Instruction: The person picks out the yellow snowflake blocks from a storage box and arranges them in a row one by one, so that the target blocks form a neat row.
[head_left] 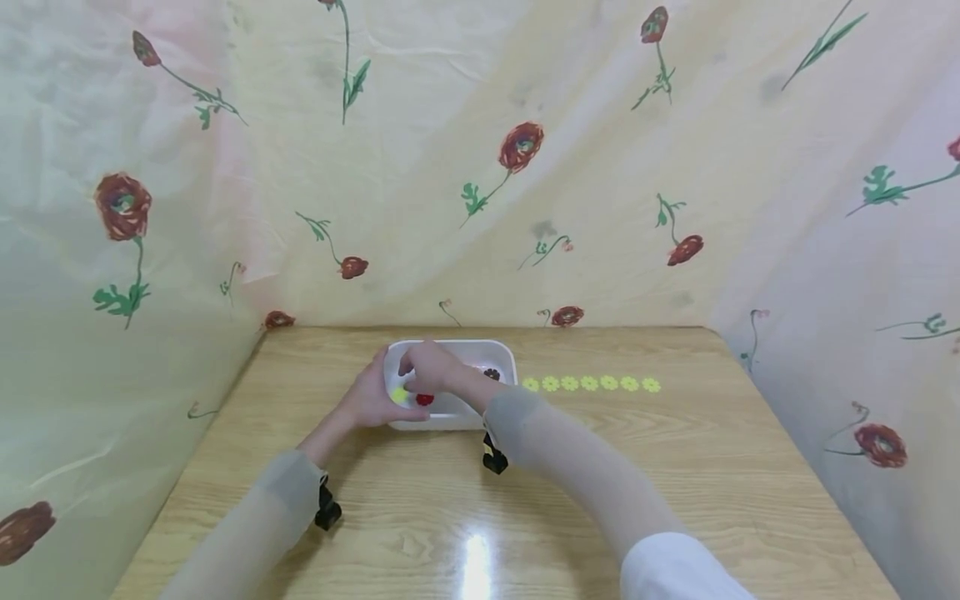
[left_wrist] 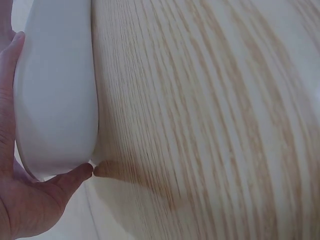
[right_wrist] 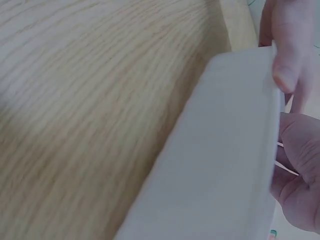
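A white rectangular tray (head_left: 450, 423) stands toward the far side of the wooden table. My left hand (head_left: 372, 396) grips its left end, the thumb along the front rim; the left wrist view has this hand beside the tray's smooth wall. Reaching over from the right, my right hand (head_left: 435, 367) dips its bent fingers into the tray. They are close to a yellow flower-shaped piece (head_left: 399, 394); I cannot tell whether they pinch anything. A red flower-shaped piece (head_left: 425, 400) lies below this hand, and a dark brown one (head_left: 491, 374) near the tray's right end.
Several yellow flower-shaped pieces (head_left: 589, 383) form a straight row on the table (head_left: 405, 517), just right of the tray. Flower-printed cloth (head_left: 420, 167) hangs behind the table and on both sides. Each wrist carries a small black camera (head_left: 327, 508).
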